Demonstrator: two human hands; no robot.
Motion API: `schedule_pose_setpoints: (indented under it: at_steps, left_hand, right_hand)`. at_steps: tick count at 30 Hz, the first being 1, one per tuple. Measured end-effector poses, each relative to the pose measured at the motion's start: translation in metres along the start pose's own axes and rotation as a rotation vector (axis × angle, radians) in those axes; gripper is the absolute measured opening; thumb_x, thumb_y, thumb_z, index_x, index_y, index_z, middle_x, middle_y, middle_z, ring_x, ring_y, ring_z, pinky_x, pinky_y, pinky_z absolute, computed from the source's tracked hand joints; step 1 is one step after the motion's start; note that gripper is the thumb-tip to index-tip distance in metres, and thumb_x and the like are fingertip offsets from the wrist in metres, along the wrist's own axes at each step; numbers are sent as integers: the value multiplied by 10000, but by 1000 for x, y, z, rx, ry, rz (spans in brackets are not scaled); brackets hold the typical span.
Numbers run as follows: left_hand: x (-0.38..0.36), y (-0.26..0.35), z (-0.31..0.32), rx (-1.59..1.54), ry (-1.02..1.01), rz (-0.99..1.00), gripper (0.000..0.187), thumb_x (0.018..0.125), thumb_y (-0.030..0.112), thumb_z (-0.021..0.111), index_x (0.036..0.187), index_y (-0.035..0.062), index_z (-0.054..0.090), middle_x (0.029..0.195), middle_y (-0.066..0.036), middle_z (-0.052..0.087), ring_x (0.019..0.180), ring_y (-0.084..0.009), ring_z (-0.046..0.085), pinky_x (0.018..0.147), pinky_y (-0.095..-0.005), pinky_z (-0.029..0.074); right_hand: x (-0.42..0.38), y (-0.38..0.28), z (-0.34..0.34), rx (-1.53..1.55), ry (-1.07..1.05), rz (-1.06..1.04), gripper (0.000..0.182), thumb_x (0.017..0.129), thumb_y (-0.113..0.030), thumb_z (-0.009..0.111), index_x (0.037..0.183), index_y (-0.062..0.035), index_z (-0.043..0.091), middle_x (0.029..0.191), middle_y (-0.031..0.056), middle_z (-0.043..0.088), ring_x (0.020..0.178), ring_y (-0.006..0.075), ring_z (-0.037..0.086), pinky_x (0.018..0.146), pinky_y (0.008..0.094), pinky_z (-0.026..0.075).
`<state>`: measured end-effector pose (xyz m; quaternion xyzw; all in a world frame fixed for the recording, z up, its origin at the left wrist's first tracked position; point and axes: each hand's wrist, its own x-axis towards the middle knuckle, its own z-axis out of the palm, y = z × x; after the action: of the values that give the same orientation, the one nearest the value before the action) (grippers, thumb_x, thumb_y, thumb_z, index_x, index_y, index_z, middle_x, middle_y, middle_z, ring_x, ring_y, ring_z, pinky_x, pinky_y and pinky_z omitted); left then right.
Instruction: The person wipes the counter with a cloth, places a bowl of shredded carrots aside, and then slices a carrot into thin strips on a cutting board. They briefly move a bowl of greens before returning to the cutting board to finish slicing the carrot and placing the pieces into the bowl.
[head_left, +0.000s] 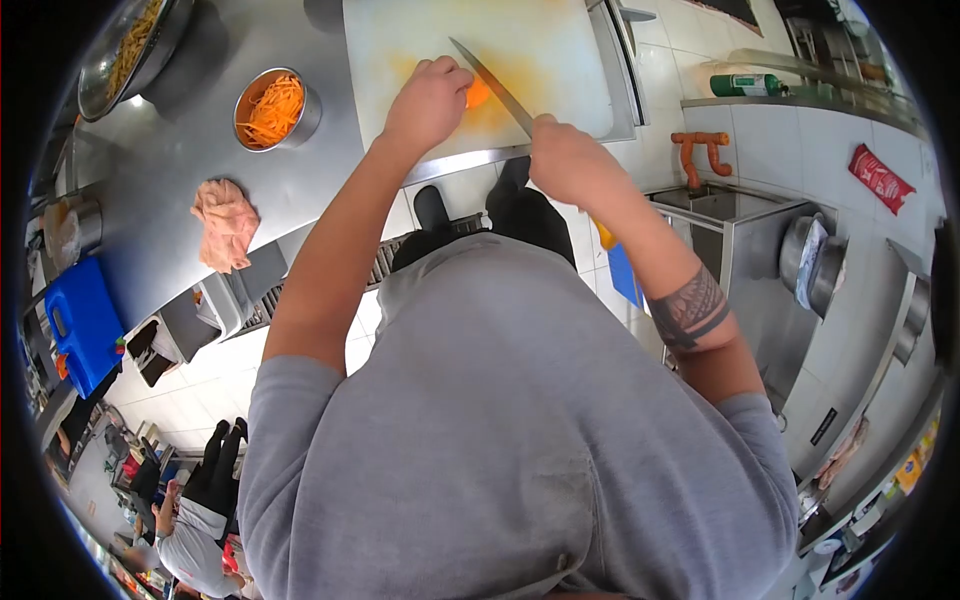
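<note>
My left hand (432, 100) is closed over an orange piece of carrot (478, 94) on the white cutting board (560, 60), its fingers curled at the carrot's left side. In my right hand (572, 160) is the handle of a kitchen knife (492, 86). The blade slants up and to the left across the board, just right of the carrot, with its tip beyond my left fingers. Orange stains mark the board around the carrot. My right hand hides the knife's handle.
Left of the board, a metal container (313, 112) of shredded carrot and a crumpled pink cloth (226, 224) lie on the steel counter (190, 160). A large metal bowl (150, 70) stands at the far left. Another person (195, 540) is in the background at lower left.
</note>
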<state>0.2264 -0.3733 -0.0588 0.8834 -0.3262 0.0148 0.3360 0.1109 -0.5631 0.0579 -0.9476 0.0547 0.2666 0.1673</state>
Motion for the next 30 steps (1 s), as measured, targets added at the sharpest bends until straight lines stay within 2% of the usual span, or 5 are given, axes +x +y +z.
schedule_pose_setpoints:
  at_steps: [14, 18, 24, 28, 30]
  left_hand:
    - [6, -7, -2, 12, -60, 10, 202, 978, 102, 615, 1113, 70, 761, 1142, -115, 697, 1097, -367, 649, 980, -460, 556]
    - [7, -2, -7, 21, -107, -12, 205, 978, 106, 612, 1118, 69, 757, 1134, -116, 694, 1094, -368, 647, 983, -461, 555]
    - [8, -9, -3, 23, -87, 20, 209, 975, 104, 610, 1120, 73, 757, 1128, -115, 690, 1090, -373, 647, 975, -462, 559]
    - [7, -4, -5, -7, -82, 7, 211, 973, 106, 618, 1129, 70, 756, 1131, -114, 690, 1096, -373, 648, 973, -464, 558]
    - [7, -6, -4, -19, -59, 18, 209, 970, 104, 622, 1127, 68, 757, 1127, -116, 690, 1093, -374, 648, 973, -465, 557]
  right_hand:
    - [19, 4, 42, 76, 135, -32, 174, 914, -15, 565, 1044, 99, 586, 981, 366, 725, 1017, 507, 729, 899, 557, 574]
    - [-5, -38, -31, 123, -225, 178, 172, 918, -11, 565, 1050, 94, 597, 990, 371, 726, 1026, 496, 735, 903, 529, 589]
    - [16, -7, 22, 35, 135, -57, 227, 917, -38, 552, 1074, 119, 598, 961, 355, 735, 975, 488, 754, 872, 545, 600]
    - [2, -25, 4, 67, -277, 86, 193, 914, -49, 577, 1021, 106, 618, 932, 331, 746, 899, 448, 774, 803, 519, 618]
    - [27, 17, 89, 35, 431, -145, 134, 886, -30, 571, 873, 88, 633, 670, 244, 709, 617, 375, 752, 594, 463, 609]
